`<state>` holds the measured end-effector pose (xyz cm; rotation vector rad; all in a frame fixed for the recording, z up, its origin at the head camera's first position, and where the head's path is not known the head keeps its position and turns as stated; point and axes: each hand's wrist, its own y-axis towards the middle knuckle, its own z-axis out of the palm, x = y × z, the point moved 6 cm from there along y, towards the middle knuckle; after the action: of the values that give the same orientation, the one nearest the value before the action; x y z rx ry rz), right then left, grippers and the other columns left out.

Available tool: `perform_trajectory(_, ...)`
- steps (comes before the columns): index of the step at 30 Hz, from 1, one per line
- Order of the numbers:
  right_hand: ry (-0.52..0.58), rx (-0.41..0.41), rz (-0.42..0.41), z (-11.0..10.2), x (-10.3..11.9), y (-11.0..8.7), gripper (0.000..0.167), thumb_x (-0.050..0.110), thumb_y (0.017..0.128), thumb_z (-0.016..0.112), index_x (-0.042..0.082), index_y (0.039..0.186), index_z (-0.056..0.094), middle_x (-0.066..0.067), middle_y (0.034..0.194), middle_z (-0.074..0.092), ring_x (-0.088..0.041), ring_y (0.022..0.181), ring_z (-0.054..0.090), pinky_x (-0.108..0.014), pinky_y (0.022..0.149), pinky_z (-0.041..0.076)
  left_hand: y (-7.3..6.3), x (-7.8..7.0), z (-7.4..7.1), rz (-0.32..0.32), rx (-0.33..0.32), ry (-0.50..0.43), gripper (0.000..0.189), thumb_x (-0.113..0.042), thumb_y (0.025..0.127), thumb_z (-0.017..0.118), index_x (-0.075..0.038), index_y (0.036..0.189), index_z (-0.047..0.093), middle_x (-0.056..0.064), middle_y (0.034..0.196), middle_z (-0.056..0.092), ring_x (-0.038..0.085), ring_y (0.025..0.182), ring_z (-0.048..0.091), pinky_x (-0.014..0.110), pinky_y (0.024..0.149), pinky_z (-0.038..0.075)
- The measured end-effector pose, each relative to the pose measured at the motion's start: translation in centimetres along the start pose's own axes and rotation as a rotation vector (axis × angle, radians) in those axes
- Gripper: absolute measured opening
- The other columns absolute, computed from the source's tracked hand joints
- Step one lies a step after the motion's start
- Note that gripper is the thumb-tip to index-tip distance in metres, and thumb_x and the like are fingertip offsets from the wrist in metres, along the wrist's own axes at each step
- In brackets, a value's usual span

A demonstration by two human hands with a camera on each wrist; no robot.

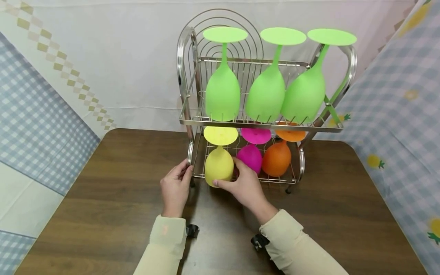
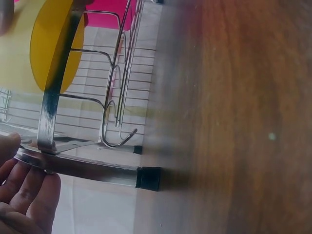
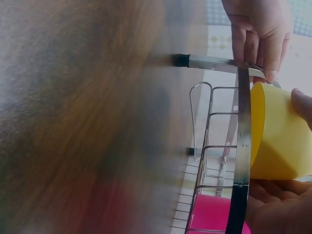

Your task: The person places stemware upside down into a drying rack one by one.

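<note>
A yellow plastic goblet (image 1: pixel 219 164) stands upside down at the front left of the lower tier of a metal two-tier rack (image 1: pixel 261 125). My right hand (image 1: pixel 249 189) holds its bowl, the thumb in front and the fingers round the right side. In the right wrist view, the yellow bowl (image 3: pixel 285 134) has its rim by the rack's front bar. My left hand (image 1: pixel 174 191) grips the rack's lower left leg; the left wrist view shows the fingers and thumb on that leg (image 2: pixel 102 170). A magenta goblet (image 1: pixel 249 156) and an orange goblet (image 1: pixel 276 158) stand inverted to the right.
Three green goblets (image 1: pixel 222 89) stand inverted on the upper tier, the rightmost leaning. A wire ring frame (image 1: pixel 220 10) rises behind it. The rack stands at the back of a brown wooden table (image 1: pixel 120 214), with white and checked cloth (image 1: pixel 41 107) around it.
</note>
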<state>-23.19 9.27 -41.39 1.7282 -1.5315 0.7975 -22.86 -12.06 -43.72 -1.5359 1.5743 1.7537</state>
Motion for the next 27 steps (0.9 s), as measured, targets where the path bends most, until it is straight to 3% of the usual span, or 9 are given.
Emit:
perform_trajectory(9, -0.003, 0.018, 0.022, 0.8, 0.1, 1.2, 0.086, 0.038, 0.073, 0.090, 0.005, 0.143, 0.052, -0.009, 0.131, 0.064, -0.027, 0.114, 0.061, -0.048, 0.099, 0.051, 0.0, 0.1, -0.1, -0.002, 0.008, 0.013, 0.022, -0.001, 0.088, 0.076, 0.002, 0.109, 0.076, 0.017, 0.100, 0.075, 0.028, 0.086, 0.075, 0.008, 0.073, 0.053)
perform_trajectory(15, -0.006, 0.018, 0.046, 1.2, 0.2, 2.2, 0.085, 0.038, 0.075, 0.089, 0.005, 0.143, 0.052, -0.012, 0.129, 0.065, -0.028, 0.114, 0.063, -0.047, 0.097, 0.053, 0.1, 0.1, 0.0, -0.004, 0.016, 0.024, 0.022, -0.003, 0.088, 0.076, 0.002, 0.110, 0.076, 0.015, 0.099, 0.076, 0.026, 0.086, 0.075, 0.008, 0.073, 0.053)
perform_trajectory(22, -0.023, 0.020, 0.069, 2.0, 0.6, 3.1, 0.083, 0.036, 0.077, 0.088, 0.004, 0.144, 0.050, -0.013, 0.130, 0.064, -0.029, 0.115, 0.062, -0.048, 0.099, 0.051, -0.1, 0.3, -0.1, -0.034, 0.025, 0.043, 0.024, -0.006, 0.090, 0.075, 0.000, 0.113, 0.075, 0.014, 0.102, 0.075, 0.024, 0.088, 0.075, 0.028, 0.074, 0.060)
perform_trajectory(27, -0.025, 0.010, 0.061, 2.4, 0.8, 3.7, 0.081, 0.034, 0.079, 0.086, 0.002, 0.143, 0.049, -0.015, 0.128, 0.065, -0.030, 0.113, 0.063, -0.048, 0.098, 0.052, 0.0, 0.3, -0.1, -0.021, 0.025, 0.033, 0.023, -0.005, 0.090, 0.075, 0.000, 0.112, 0.075, 0.014, 0.102, 0.075, 0.025, 0.088, 0.075, 0.026, 0.075, 0.060)
